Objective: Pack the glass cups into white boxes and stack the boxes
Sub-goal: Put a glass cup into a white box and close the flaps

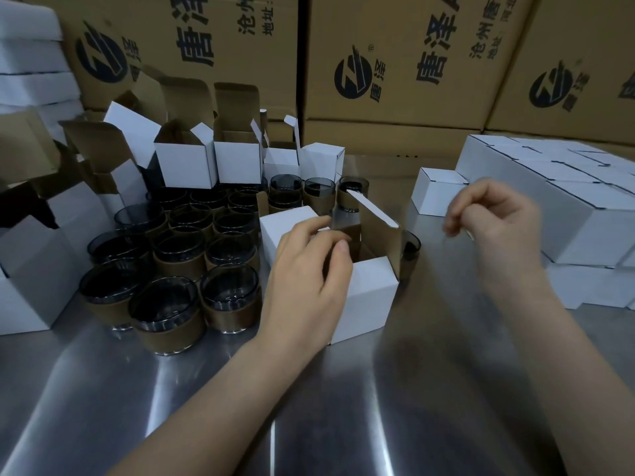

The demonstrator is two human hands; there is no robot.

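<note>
An open white box [371, 297] stands at the middle of the steel table [309, 417], its brown-lined lid [378, 218] raised at the back. My left hand [305, 280] grips its left edge, fingers on the side flap and thumb at the opening. What is inside is hidden. My right hand [494, 221] hovers blurred to the right of the box, fingers loosely curled, holding nothing I can see. Several dark glass cups with brown sleeves [165, 314] crowd the table to the left. One more cup [411, 249] shows behind the box's right corner.
Several open empty white boxes [185, 163] stand behind the cups and along the left edge. Closed white boxes are stacked in two layers [549, 214] at the right, with a single closed one [433, 197] in front. Large printed cartons [395, 63] wall off the back.
</note>
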